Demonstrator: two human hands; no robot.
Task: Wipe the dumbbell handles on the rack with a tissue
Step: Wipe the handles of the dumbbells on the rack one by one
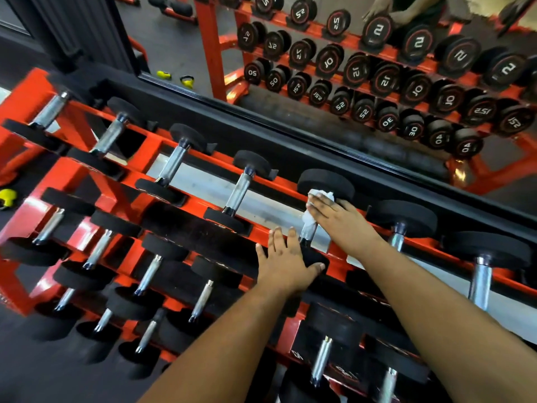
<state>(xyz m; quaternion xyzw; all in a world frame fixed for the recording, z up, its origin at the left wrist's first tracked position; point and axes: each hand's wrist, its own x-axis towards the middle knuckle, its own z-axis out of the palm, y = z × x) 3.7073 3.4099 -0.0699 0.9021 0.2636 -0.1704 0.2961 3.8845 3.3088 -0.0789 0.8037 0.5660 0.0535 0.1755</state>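
Right hand (337, 218) curled over a white tissue (312, 209), pressing it round the upper part of a dumbbell handle (308, 231) on the top row. Left hand (286, 263) open, fingers straight, thumb hooked over that dumbbell's near black head (315, 258) — steadying contact, no pinch. Far head (325, 183) just above the tissue. Around them, an orange rack (151, 149) with tiers of black dumbbells, chrome handles bare. Behind, a mirror (363, 68) showing numbered weights.
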